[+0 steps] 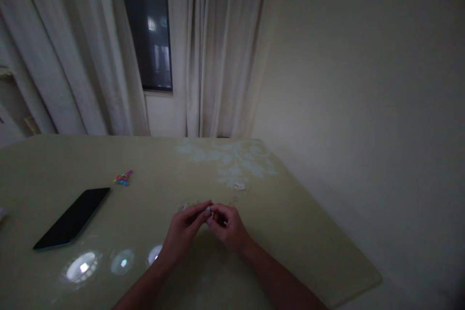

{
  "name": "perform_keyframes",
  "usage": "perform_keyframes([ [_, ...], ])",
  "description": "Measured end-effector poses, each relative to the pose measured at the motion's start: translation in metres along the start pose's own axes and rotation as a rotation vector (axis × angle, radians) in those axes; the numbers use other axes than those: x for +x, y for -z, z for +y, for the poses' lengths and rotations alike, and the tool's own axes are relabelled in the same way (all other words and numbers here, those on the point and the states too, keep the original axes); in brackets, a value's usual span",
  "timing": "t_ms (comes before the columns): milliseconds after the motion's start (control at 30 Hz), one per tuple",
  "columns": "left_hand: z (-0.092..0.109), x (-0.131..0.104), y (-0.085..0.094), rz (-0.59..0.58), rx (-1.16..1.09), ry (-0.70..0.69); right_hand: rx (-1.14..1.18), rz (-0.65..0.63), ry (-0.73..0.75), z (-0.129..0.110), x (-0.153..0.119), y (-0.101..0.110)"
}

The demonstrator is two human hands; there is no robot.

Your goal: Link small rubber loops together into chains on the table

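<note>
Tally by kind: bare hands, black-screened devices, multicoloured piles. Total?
Bare hands: 2, left hand and right hand
Black-screened device: 1
Multicoloured pile: 1
Total: 4
Not counted: small pale item at the fingertips, too small to identify.

Small pale piece (208, 209), mostly hidden, pinched between hands (182, 230) (229, 228).

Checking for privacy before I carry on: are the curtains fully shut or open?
Partly open: between the curtains, a gap leaves the dark window showing.
</note>
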State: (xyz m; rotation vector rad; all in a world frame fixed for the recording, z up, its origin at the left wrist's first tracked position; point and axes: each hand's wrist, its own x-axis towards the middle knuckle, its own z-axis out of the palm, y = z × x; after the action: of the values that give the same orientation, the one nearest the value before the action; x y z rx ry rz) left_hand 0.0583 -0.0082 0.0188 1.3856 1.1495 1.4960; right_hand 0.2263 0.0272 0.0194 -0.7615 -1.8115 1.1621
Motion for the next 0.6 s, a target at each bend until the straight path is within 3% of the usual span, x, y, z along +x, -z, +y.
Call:
perform_keyframes([
  [333, -0.001, 0.001, 0.002, 0.008, -0.008, -0.031, 0.168, -0.051, -0.049, 0.0, -0.001, -0.001],
  [600, -0.01, -0.002, 0.001, 0.048, 0.197, -0.092, 0.128, -0.057, -0.097, 0.003, -0.002, -0.005],
])
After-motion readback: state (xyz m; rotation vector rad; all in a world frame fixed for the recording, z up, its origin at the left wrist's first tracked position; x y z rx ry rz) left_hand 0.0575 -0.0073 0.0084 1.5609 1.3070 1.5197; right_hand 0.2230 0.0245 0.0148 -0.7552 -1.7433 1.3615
